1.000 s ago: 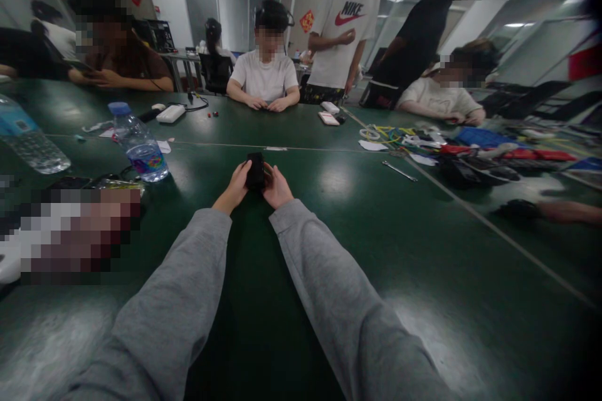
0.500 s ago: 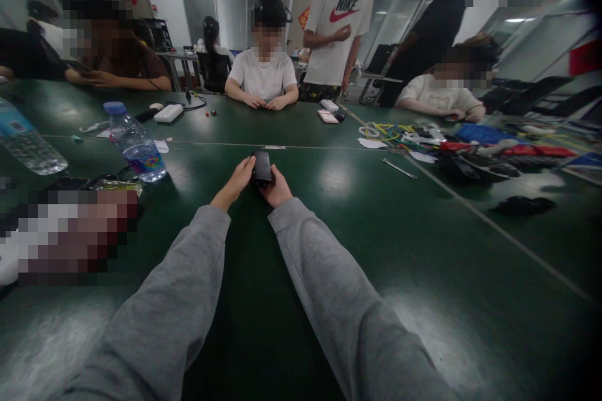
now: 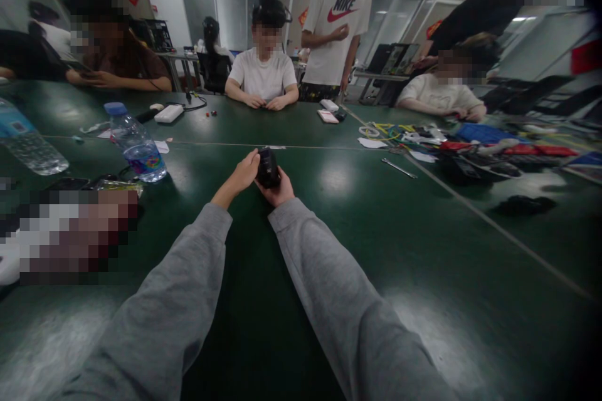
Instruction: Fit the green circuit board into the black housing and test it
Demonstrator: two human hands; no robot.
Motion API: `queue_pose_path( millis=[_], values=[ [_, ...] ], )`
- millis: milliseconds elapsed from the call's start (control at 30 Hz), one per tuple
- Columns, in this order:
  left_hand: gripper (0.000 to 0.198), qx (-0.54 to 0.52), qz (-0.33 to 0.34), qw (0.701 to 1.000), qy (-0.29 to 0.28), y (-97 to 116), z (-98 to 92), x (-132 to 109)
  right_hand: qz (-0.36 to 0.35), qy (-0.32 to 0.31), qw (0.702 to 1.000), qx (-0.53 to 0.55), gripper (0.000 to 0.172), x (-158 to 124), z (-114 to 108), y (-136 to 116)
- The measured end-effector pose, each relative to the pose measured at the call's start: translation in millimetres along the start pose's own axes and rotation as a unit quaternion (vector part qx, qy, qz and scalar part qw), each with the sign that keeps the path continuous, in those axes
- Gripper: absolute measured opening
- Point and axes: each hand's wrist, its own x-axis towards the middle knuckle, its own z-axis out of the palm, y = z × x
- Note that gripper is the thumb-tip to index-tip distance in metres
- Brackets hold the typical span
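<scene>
Both hands meet over the middle of the dark green table [image 3: 329, 244], out at the end of 2 grey sleeves [image 3: 188, 288]. Between them sits a small black device [image 3: 268, 166], held just above the tabletop. The left hand [image 3: 242, 177] presses against its left side with fingers curled onto it, and the right hand [image 3: 281, 192] cups it from beneath and from the right, so both hands are closed on the device. What kind of device it is cannot be told; it looks rounded and glossy. To the left, near the hands, stands a clear water bottle [image 3: 136, 148] with a blue cap and a coloured label, and a 2nd bottle [image 3: 27, 143] stands farther left at the edge of view. Far across the table a person in a white shirt [image 3: 263, 78] sits with hands on the table. To the right lie a thin metal tool [image 3: 399, 169] and, beyond it, a pile of cables [image 3: 390, 133].
</scene>
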Motion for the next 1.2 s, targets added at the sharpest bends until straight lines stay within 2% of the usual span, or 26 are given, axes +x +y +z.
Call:
queue_pose_path(
  millis=[100, 167, 367, 500, 900, 1200],
  values=[
    [0.055, 0.010, -0.029, 1.000, 0.003, 2, 1.1, 1, 0.005, 0.012, 1.000, 0.010, 0.032, -1, -1, -2],
    [0.058, 0.028, -0.022, 0.999, -0.003, 5, 3.1, 0, 0.011, 0.018, 1.000, 0.017, 0.030, -4, 1, -3],
    [0.088, 0.161, 0.033, 0.986, -0.002, 25, 13.3, -16, 0.025, 0.011, 0.999, 0.044, 0.031, -11, 5, -6],
    [0.085, 0.215, 0.030, 0.976, 0.010, 38, 17.1, -25, 0.028, 0.012, 0.998, 0.047, 0.031, -12, 4, -7],
    [0.081, 0.259, 0.007, 0.966, 0.023, 52, 16.6, -28, 0.027, -0.029, 0.999, 0.037, 0.032, -8, -1, -4],
    [0.083, 0.249, -0.001, 0.968, 0.034, 56, 12.8, -27, 0.017, -0.019, 0.999, 0.048, 0.031, -12, 6, -5]
  ],
)
